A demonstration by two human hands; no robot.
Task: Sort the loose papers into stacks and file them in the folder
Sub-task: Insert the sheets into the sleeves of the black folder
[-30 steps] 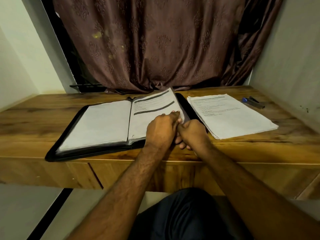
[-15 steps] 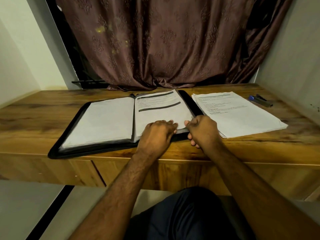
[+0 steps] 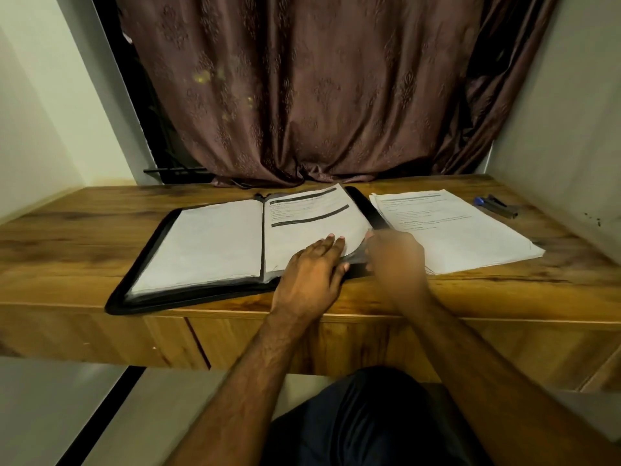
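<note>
Fingers (image 3: 331, 242) flat on the folder (image 3: 144, 264) page (image 3: 312, 223)

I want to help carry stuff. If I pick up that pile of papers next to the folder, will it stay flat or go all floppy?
The pile would probably droop: it looks like thin loose sheets. Its edges are fanned unevenly, so sheets may slide apart. Two hands underneath should help.

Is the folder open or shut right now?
Open. The folder lies flat on the desk with pages showing on both halves; the left hand rests on the right-hand page.
</note>
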